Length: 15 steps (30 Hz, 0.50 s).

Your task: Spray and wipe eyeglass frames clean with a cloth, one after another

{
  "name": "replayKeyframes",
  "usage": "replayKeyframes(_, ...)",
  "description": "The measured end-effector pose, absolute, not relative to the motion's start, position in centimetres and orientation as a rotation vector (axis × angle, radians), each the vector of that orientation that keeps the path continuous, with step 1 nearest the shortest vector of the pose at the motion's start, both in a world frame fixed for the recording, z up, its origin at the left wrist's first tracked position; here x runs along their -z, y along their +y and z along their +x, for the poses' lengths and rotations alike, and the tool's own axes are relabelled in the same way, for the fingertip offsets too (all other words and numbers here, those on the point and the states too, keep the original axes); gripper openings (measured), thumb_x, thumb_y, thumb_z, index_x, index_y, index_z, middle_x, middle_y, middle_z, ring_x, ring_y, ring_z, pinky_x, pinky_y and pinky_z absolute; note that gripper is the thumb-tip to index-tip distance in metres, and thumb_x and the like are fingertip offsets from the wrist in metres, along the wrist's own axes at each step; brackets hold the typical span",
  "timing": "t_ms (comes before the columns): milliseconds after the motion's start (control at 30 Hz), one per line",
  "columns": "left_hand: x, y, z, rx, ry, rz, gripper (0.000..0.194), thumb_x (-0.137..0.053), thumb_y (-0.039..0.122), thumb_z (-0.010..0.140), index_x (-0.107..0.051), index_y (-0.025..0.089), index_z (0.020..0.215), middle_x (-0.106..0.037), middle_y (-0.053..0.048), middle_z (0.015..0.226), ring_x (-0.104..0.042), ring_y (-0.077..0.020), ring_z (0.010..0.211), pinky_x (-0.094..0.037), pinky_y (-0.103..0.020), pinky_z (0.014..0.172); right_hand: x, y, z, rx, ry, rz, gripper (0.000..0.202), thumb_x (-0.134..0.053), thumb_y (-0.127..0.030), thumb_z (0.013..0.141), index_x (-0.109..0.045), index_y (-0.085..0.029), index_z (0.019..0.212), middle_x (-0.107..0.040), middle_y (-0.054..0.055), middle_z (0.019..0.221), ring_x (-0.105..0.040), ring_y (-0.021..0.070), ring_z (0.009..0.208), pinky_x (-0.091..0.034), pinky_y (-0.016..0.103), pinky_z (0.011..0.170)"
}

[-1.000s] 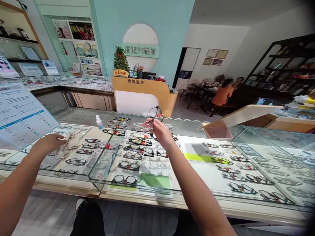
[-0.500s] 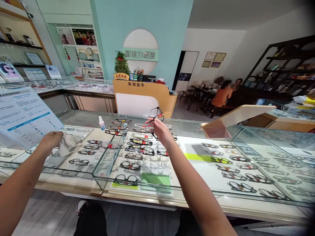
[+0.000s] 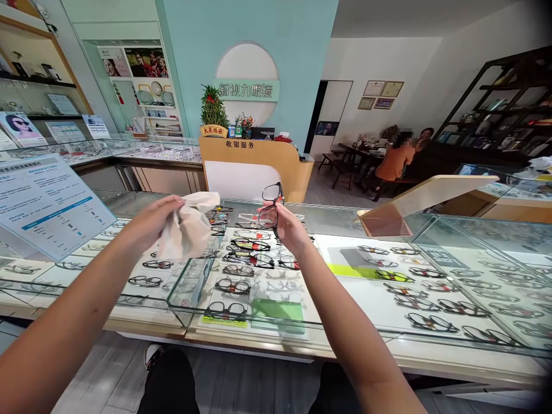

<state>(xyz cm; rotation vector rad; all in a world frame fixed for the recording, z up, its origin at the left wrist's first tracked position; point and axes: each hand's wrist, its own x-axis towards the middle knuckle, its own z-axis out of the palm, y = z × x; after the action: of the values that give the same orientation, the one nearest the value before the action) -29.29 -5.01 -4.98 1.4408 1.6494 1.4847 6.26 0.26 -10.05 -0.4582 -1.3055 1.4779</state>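
Note:
A pale cloth [image 3: 187,230] hangs from my left hand [image 3: 159,217], pinched between thumb and fingers above the glass counter. To its right, my right hand [image 3: 291,227] grips a pair of dark-framed eyeglasses [image 3: 271,192], holding them upright on end with one lens above the other. A gap separates the cloth from the eyeglasses. Beneath both hands, several spectacle frames [image 3: 249,246] lie in and on the glass display counter [image 3: 362,333]. The cloth hides some of the frames behind it, and the spray bottle is not visible.
A printed sign [image 3: 56,207] leans at the left of the counter. A tilted wooden-edged mirror or stand [image 3: 426,198] rises on the right. Beyond stands a cashier desk [image 3: 254,164] with a plant [image 3: 213,109]. A person in orange [image 3: 394,161] sits at a far table.
My left hand has swung right and up with the cloth, away from the sign and closer to the eyeglasses. My right hand still holds the eyeglasses in nearly the same place.

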Motion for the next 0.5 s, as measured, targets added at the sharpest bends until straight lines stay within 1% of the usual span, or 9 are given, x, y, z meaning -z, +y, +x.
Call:
replayKeyframes(67,5.1,-4.2,-26.7,-1.417,1.486,1.41,0.045,-0.082,0.057,0.073,-0.075,0.019,0.098,-0.074,-0.006,0.087,-0.069,-0.0221,0.075,-0.056,-0.032,0.063,9.9,0.1,6.3,-1.482,-1.291,-0.455,0.036,-0.075,-0.054,0.093,-0.079,-0.028,0.118,-0.084,0.007,0.12,-0.077,0.0259,0.11,-0.062,0.036,0.086)
replayKeyframes(133,5.1,-3.4,-24.2,-1.342,1.236,1.257,0.041,-0.086,0.05,0.072,-0.073,0.018,0.093,-0.07,-0.005,0.085,-0.066,-0.0199,0.075,-0.053,-0.029,0.063,9.8,-0.1,6.4,-1.481,-1.28,-0.454,0.035,-0.074,-0.054,0.095,-0.079,-0.028,0.118,-0.084,0.007,0.121,-0.077,0.0261,0.112,-0.063,0.036,0.087)
replayKeyframes(167,5.1,-3.0,-23.0,-1.307,1.184,1.236,0.04,-0.087,0.05,0.072,-0.072,0.018,0.092,-0.069,-0.005,0.085,-0.065,-0.0194,0.074,-0.052,-0.028,0.061,9.8,-0.2,6.4,-1.479,-1.273,-0.453,0.035,-0.073,-0.054,0.095,-0.079,-0.028,0.117,-0.085,0.007,0.121,-0.077,0.0259,0.113,-0.063,0.037,0.088)
replayKeyframes(267,5.3,-2.1,-20.1,-1.244,1.048,1.198,0.045,-0.092,0.052,0.074,-0.075,0.017,0.098,-0.072,-0.004,0.09,-0.065,-0.0178,0.077,-0.051,-0.026,0.063,9.5,-0.4,6.5,-1.476,-1.245,-0.437,0.031,-0.072,-0.053,0.097,-0.079,-0.028,0.115,-0.085,0.006,0.118,-0.077,0.0247,0.111,-0.063,0.036,0.091)
replayKeyframes(333,5.6,-1.7,-18.7,-1.22,0.962,1.187,0.048,-0.096,0.052,0.073,-0.076,0.018,0.1,-0.073,-0.003,0.092,-0.066,-0.0164,0.08,-0.053,-0.025,0.068,9.4,-0.4,6.6,-1.475,-1.227,-0.415,0.029,-0.072,-0.051,0.097,-0.08,-0.028,0.113,-0.085,0.005,0.115,-0.077,0.0242,0.111,-0.062,0.035,0.092)
replayKeyframes(433,6.3,-1.0,-17.2,-1.186,0.868,1.199,0.046,-0.1,0.045,0.072,-0.077,0.018,0.101,-0.075,-0.002,0.094,-0.069,-0.0157,0.084,-0.057,-0.025,0.076,9.2,-0.4,6.6,-1.469,-1.206,-0.398,0.029,-0.071,-0.049,0.097,-0.081,-0.027,0.113,-0.085,0.005,0.11,-0.077,0.024,0.11,-0.061,0.034,0.092)
replayKeyframes(500,6.9,-0.7,-16.5,-1.176,0.812,1.185,0.042,-0.099,0.039,0.072,-0.078,0.018,0.101,-0.076,-0.003,0.094,-0.069,-0.0158,0.085,-0.057,-0.025,0.078,9.1,-0.4,6.6,-1.466,-1.192,-0.399,0.029,-0.071,-0.048,0.097,-0.081,-0.027,0.113,-0.085,0.005,0.11,-0.077,0.0244,0.11,-0.06,0.034,0.092)
